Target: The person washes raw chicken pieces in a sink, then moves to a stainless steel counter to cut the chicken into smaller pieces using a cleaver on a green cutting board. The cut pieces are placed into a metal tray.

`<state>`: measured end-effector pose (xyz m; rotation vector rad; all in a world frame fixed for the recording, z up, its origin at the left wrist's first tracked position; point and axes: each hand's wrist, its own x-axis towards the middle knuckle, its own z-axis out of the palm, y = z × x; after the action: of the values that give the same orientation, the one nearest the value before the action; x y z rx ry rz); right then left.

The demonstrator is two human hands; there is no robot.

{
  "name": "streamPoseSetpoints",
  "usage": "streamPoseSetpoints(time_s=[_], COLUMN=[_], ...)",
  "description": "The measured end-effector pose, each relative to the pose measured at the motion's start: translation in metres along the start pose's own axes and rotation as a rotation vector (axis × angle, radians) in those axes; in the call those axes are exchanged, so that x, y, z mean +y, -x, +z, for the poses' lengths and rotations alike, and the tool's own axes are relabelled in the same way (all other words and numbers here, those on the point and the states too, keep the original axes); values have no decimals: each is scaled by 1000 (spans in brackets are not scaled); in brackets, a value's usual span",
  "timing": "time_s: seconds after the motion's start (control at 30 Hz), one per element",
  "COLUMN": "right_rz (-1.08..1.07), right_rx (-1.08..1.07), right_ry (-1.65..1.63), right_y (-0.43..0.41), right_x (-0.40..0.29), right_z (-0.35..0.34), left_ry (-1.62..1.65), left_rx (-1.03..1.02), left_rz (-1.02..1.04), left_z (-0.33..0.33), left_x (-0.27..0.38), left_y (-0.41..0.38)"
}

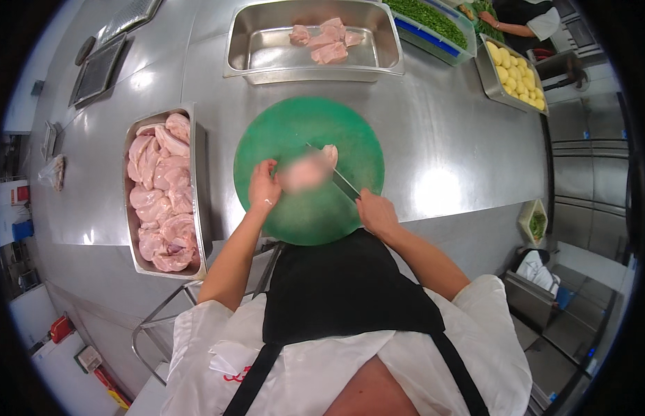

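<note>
A round green cutting board (312, 117) lies before me on the steel table. On it rests a piece of raw chicken (304, 171), mostly blurred, with a small flap of meat showing sharply at its upper right. My right hand (377, 213) grips a kitchen knife (346, 184) by its handle. The blade slants up and left across the right part of the chicken, its tip showing beyond the blur. My left hand (263, 186) is at the chicken's left edge with fingers bent; the blur hides whether they grip the meat.
Left of the board stands a deep steel pan of raw chicken (164, 187). A steel pan (260, 75) behind the board holds several cut pieces (330, 41). Chopped greens fill a plastic tub (431, 23); peeled potatoes (514, 75) fill a tray. A co-worker's hand (488, 20) touches greens.
</note>
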<state>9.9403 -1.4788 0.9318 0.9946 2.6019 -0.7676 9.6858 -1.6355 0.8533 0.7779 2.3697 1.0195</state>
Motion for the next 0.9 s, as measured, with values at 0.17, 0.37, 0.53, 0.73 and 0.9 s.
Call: streamPoseSetpoints(time_s=[0.17,0.37,0.53,0.73,0.9], right_rz=[-64,-174,-155,184,391], right_rx=[-29,120,127,28,17], right_ry=[69,1,-80,-772,-805], right_y=[29,-60,-72,-9,9], right_x=[-41,-86,-77,18,76], right_z=[-24,63,44,1,44], left_ry=[-332,-390,-123,-33,-395], left_rx=[-71,-112,-17,-70,-347], left_rz=[178,258,33,98,28], left_z=[-11,15,9,32,24], left_x=[46,12,-3,18,132], left_y=[23,29,34,16,6])
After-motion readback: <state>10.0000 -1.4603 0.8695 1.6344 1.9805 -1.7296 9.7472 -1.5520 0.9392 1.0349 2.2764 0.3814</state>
